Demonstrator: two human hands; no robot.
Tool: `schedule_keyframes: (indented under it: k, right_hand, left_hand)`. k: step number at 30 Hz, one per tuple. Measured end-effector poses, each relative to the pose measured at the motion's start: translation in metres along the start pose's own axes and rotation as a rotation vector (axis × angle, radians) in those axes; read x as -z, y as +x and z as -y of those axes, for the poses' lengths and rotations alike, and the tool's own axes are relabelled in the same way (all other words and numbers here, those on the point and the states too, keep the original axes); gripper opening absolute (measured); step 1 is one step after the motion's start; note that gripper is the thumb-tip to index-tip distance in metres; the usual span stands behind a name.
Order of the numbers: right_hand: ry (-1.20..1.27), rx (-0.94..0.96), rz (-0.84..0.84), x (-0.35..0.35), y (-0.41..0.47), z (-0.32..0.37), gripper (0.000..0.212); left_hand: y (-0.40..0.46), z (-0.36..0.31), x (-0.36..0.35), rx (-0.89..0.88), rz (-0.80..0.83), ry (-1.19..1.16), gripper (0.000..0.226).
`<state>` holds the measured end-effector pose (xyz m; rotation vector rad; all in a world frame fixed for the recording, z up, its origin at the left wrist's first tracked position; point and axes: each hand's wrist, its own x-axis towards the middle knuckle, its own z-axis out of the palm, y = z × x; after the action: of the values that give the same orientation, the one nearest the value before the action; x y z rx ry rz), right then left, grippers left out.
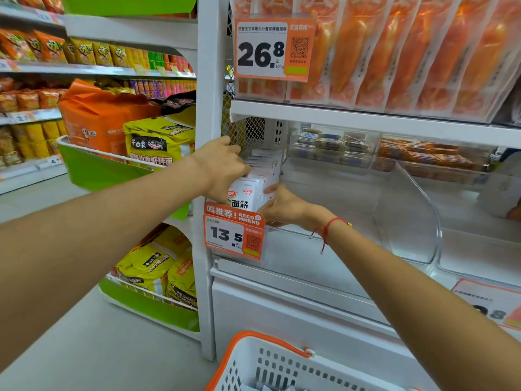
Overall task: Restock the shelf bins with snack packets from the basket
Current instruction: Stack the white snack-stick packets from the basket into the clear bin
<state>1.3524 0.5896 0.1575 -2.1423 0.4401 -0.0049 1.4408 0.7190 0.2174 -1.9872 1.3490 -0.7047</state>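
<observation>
A row of white snack packets (pixel 260 176) stands upright at the left end of a clear plastic shelf bin (pixel 406 218). My left hand (pixel 222 167) grips the left side of the row, fingers curled over the packet tops. From the right, my right hand (pixel 284 207) holds the front packets, thumb up against their side. A white basket with orange rim (pixel 270 362) sits at the bottom of the view below my arms; pale packets show faintly inside it.
An orange price tag reading 13.5 (pixel 234 232) hangs on the bin's front. Orange packets (pixel 394 52) fill the shelf above. Green racks with yellow and orange bags (pixel 158 145) stand to the left. More bins lie further back on the right.
</observation>
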Motion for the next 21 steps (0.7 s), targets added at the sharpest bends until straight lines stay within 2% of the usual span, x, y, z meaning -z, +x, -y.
schedule_keyframes:
  k: [3,5,10,15,18,21]
  right_hand:
    - [-0.008,0.03,0.034,-0.004,0.002,0.003,0.075]
    - [0.004,0.036,0.052,-0.003,0.0,0.004,0.073]
    - [0.063,-0.031,0.046,-0.004,0.002,0.0,0.064]
    - [0.119,-0.113,0.097,0.001,-0.002,0.005,0.052]
    - [0.124,-0.122,0.134,0.007,-0.013,0.007,0.056]
    - [0.078,-0.071,0.069,0.01,-0.028,0.008,0.055]
  left_hand:
    - [-0.001,0.0,0.0,0.037,-0.024,-0.001,0.092]
    - [0.0,-0.002,0.0,0.059,0.023,-0.004,0.097]
    - [0.008,-0.001,-0.006,0.028,0.107,-0.052,0.069]
    - [0.007,-0.005,0.0,0.039,0.131,-0.045,0.068]
    - [0.001,-0.006,0.009,0.051,0.135,-0.116,0.07]
    - [-0.011,-0.007,0.023,0.11,0.103,-0.2,0.063]
